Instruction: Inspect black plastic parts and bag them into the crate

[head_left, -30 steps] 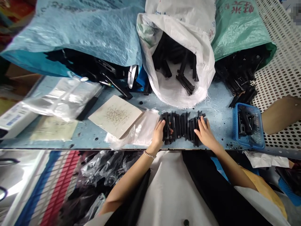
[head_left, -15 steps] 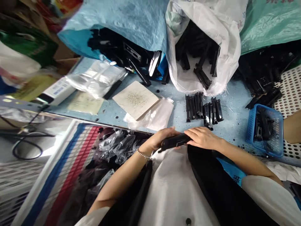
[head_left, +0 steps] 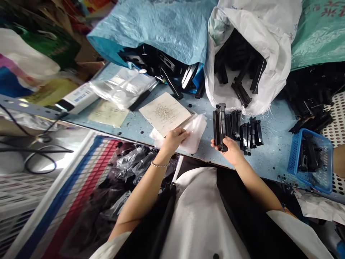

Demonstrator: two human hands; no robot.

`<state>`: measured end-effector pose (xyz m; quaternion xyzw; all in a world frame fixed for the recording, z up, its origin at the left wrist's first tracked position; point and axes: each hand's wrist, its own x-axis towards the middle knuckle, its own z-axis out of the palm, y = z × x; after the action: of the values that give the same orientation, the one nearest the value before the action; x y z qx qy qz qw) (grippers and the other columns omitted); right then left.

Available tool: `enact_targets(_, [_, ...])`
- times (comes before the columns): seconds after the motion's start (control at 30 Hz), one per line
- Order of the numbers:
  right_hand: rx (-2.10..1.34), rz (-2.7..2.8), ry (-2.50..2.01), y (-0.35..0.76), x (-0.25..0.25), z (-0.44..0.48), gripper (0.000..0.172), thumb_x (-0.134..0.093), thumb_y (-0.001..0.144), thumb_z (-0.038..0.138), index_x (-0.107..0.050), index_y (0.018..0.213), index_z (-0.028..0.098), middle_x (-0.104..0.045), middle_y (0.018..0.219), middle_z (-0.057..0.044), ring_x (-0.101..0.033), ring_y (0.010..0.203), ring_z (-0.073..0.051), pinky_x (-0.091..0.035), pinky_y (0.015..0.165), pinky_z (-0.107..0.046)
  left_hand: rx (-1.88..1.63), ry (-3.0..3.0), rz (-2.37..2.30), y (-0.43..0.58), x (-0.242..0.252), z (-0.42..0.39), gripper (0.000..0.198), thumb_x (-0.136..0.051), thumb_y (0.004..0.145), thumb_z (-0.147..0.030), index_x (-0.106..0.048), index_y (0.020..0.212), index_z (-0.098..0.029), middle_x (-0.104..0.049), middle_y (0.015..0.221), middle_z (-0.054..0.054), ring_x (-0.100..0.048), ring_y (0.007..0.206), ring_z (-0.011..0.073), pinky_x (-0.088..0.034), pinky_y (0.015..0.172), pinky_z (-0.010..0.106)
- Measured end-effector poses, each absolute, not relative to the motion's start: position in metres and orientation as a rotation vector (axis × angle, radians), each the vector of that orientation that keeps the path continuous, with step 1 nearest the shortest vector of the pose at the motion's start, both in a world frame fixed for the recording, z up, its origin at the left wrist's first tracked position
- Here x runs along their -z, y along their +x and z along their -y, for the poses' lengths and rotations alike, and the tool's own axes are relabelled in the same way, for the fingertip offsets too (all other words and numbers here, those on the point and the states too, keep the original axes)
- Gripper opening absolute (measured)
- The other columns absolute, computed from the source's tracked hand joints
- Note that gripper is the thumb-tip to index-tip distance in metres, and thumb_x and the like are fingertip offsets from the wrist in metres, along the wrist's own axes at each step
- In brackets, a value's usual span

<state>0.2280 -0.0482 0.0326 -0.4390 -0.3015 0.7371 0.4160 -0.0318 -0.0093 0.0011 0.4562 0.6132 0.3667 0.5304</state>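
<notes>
In my right hand (head_left: pixel 231 149) is a long black plastic part (head_left: pixel 219 124), held near its lower end and standing out away from me over the bench. Just right of it, several similar black parts (head_left: pixel 252 135) lie side by side. My left hand (head_left: pixel 174 140) is closed, its fingertips pressed together on the stack of clear plastic bags (head_left: pixel 196 135). Part of that stack lies under a pale square board (head_left: pixel 151 113) with tiny grains heaped on it. The exact spot where my left fingertips meet the plastic is partly hidden.
At the back, a blue sack (head_left: pixel 151 25) and a white sack (head_left: pixel 280 72) hold black parts. A blue basket (head_left: pixel 296 151) with black parts stands at right, beside another person's arm (head_left: pixel 339 162). Lower left, a striped crate (head_left: pixel 78 194) holds bagged items.
Both hands were together on a black part near my body. They have parted: the right carried the part forward over the bench, and the left moved forward to the plastic bags.
</notes>
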Motion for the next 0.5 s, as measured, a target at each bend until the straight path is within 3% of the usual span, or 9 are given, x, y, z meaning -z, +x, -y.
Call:
enact_targets(0.2, [-2.134, 0.634, -0.914, 0.191, -0.03, 0.026, 0.041, -0.064, 0.088, 0.052, -0.067, 0.112, 0.019, -0.072, 0.129, -0.015, -0.069, 0.088, -0.019, -0.052, 0.064, -0.027, -0.888, 1.169, -1.535, -0.026, 0.004, 0.014, 0.02, -0.072, 0.075, -0.038, -0.07, 0.078, -0.018, -0.063, 0.063, 0.0, -0.052, 0.058, 0.0135, -0.037, 0.054, 0.025])
enact_targets(0.3, [-2.129, 0.549, -0.928, 0.17, -0.017, 0.016, 0.032, -0.068, 0.086, 0.043, -0.069, 0.105, 0.018, -0.076, 0.119, -0.012, -0.07, 0.083, -0.017, -0.053, 0.062, -0.024, -0.95, 1.191, -1.583, -0.03, -0.006, 0.018, 0.017, -0.069, 0.081, -0.035, -0.067, 0.083, -0.018, -0.063, 0.064, 0.0, -0.057, 0.059, 0.0153, -0.044, 0.056, 0.026])
enact_targets(0.37, [-2.09, 0.482, -1.007, 0.163, -0.008, 0.011, 0.028, -0.071, 0.085, 0.039, -0.07, 0.101, 0.017, -0.078, 0.11, -0.01, -0.071, 0.079, -0.016, -0.053, 0.061, -0.023, -1.046, 1.403, -1.629, -0.037, -0.014, 0.022, 0.01, -0.061, 0.087, -0.027, -0.067, 0.088, -0.019, -0.069, 0.077, 0.004, -0.063, 0.07, 0.018, -0.052, 0.066, 0.031])
enact_targets(0.5, [-2.038, 0.454, -1.069, 0.171, -0.006, 0.012, 0.026, -0.069, 0.088, 0.038, -0.071, 0.103, 0.017, -0.079, 0.102, -0.009, -0.071, 0.077, -0.016, -0.054, 0.06, -0.023, -0.847, 2.073, -1.628, -0.051, -0.022, 0.025, 0.032, -0.043, 0.088, -0.005, -0.072, 0.093, -0.019, -0.073, 0.109, 0.014, -0.066, 0.098, 0.026, -0.057, 0.089, 0.043])
